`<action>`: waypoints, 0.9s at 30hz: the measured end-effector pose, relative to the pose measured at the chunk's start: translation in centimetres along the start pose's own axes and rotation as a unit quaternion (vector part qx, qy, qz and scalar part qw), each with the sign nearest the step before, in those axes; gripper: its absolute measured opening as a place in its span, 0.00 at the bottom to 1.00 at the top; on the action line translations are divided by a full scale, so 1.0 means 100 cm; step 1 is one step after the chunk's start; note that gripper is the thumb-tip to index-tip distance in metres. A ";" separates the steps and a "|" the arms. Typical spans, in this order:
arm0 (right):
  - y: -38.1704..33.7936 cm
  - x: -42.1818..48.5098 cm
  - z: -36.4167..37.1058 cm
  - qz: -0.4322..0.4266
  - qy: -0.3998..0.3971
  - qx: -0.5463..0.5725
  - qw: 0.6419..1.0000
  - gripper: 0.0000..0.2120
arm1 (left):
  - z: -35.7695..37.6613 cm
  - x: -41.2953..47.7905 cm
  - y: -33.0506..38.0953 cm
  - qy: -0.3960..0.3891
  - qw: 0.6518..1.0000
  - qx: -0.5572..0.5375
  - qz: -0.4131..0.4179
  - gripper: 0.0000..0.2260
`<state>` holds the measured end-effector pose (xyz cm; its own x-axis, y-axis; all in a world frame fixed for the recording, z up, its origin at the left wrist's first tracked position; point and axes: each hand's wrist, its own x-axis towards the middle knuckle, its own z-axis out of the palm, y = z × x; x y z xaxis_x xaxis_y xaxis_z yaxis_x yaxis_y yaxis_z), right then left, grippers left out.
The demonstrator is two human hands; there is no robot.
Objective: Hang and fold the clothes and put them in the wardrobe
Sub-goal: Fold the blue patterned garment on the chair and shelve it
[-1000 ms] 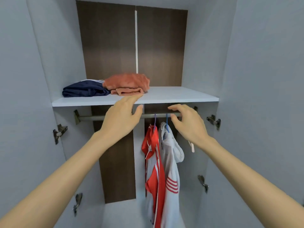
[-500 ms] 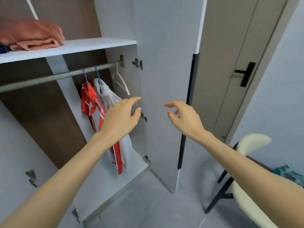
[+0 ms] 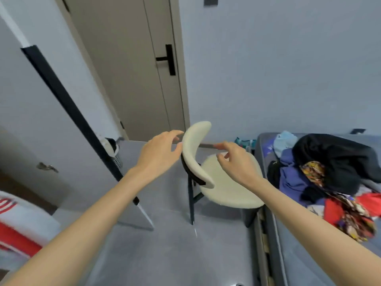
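Cream upholstery curves between both hands: the left hand (image 3: 159,153) and right hand (image 3: 235,162) hang loosely spread either side of the chair (image 3: 226,193) back, holding nothing. To the right of the right hand, the pile of clothes (image 3: 321,182) lies heaped on the bed (image 3: 292,254), a black garment (image 3: 338,157) uppermost. It looks light, limp and tangled; I'd lift one piece by its shoulders. The heap's long axis runs along the bed, away from the hand.
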<state>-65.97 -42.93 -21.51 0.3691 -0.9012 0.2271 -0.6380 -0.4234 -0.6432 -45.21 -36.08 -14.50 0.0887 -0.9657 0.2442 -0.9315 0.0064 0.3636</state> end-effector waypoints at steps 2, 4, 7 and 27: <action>0.048 -0.005 -0.023 0.034 0.016 -0.019 0.999 0.13 | 0.039 0.026 0.028 -0.030 0.999 -0.020 0.021 0.17; 0.094 -0.008 -0.046 0.068 0.025 -0.041 0.997 0.13 | 0.079 0.049 0.056 -0.054 0.997 -0.038 0.035 0.17; 0.154 -0.012 -0.078 0.122 0.027 -0.062 0.990 0.14 | 0.132 0.080 0.096 -0.097 0.992 -0.063 0.050 0.16; 0.409 -0.015 -0.074 0.414 0.005 -0.075 0.907 0.16 | 0.440 0.221 0.199 -0.357 0.923 -0.118 0.082 0.21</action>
<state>-97.61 -59.55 -42.75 -0.2852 -0.9161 -0.2818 -0.7789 0.3928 -0.4889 -77.30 -68.70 -41.45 -0.3797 -0.8716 -0.3102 -0.8016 0.1425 0.5807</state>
